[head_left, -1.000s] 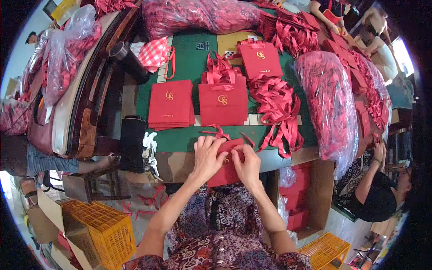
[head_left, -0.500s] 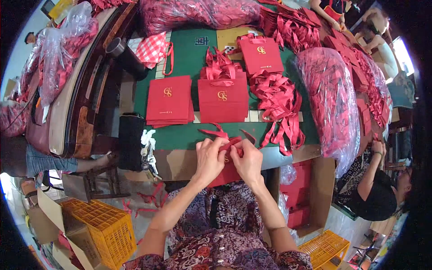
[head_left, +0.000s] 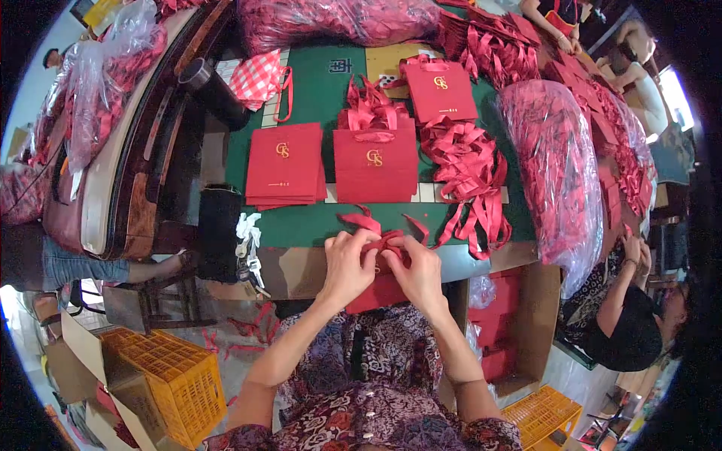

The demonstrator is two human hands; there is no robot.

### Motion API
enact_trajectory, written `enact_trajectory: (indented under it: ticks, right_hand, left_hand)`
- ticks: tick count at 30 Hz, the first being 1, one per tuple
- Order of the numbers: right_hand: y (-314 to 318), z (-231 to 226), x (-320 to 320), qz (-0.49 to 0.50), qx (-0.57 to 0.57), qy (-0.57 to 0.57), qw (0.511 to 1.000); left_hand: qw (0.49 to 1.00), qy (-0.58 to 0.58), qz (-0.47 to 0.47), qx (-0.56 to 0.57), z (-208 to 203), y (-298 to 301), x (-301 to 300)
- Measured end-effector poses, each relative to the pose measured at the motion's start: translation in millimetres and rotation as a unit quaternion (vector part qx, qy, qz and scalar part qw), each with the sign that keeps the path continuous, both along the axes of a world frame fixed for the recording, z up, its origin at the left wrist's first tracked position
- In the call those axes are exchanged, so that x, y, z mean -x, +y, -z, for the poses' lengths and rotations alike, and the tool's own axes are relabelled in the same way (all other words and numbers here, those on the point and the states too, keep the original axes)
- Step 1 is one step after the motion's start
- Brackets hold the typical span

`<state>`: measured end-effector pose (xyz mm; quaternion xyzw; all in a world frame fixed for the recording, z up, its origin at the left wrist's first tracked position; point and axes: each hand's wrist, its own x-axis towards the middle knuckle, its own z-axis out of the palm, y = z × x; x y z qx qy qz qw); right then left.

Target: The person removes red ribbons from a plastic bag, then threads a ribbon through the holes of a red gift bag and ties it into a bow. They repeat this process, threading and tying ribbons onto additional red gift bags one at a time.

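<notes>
At the table's near edge, a red paper gift bag (head_left: 376,295) hangs down below my hands. My left hand (head_left: 349,267) is closed in a pinch on red ribbon (head_left: 362,220) at the bag's top. Beside it my right hand (head_left: 416,273) pinches the same ribbon, whose loose ends stick out over the green tabletop. My fingers partly cover the bag's upper edge. Just beyond lie a stack of flat red bags (head_left: 284,161), a pile of bags with ribbon handles (head_left: 374,169) and a heap of red ribbons (head_left: 465,161).
A dark tumbler (head_left: 210,90) and a checked cloth pouch (head_left: 256,81) stand at the left. Plastic-wrapped red bundles (head_left: 553,161) flank the right. Below are an open cardboard box (head_left: 540,323) and yellow crates (head_left: 184,383). Another person (head_left: 628,323) sits at the right.
Both my hands keep pinching at the bag's top, with small shifts of the fingers. The view has moved slightly. The person at the right has moved their hands.
</notes>
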<state>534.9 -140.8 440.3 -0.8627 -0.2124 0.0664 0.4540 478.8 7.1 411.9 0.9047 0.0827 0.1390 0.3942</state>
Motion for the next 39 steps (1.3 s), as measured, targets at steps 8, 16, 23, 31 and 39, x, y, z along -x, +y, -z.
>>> enact_trajectory:
  ticks: [8,16,23,31,39]
  right_hand:
    - [1,8,-2,0.006,0.026,-0.026,0.999]
    - [-15,-2,-34,-0.082,-0.012,-0.002,0.997]
    - [-26,11,-64,-0.229,0.029,0.056,0.971]
    - [-10,36,-63,-0.075,-0.077,0.189,0.976]
    - [-31,13,-56,-0.026,-0.088,0.098,0.991]
  left_hand:
    - [1.0,-0.006,0.001,-0.023,-6,-5,-3]
    - [0.999,-0.028,0.034,-0.027,-11,1,-3]
    - [0.974,-0.103,0.118,-0.162,-15,0,3]
    - [0.971,-0.102,0.151,-0.157,-17,0,4]
    - [0.996,-0.016,0.081,-0.04,-20,9,-5]
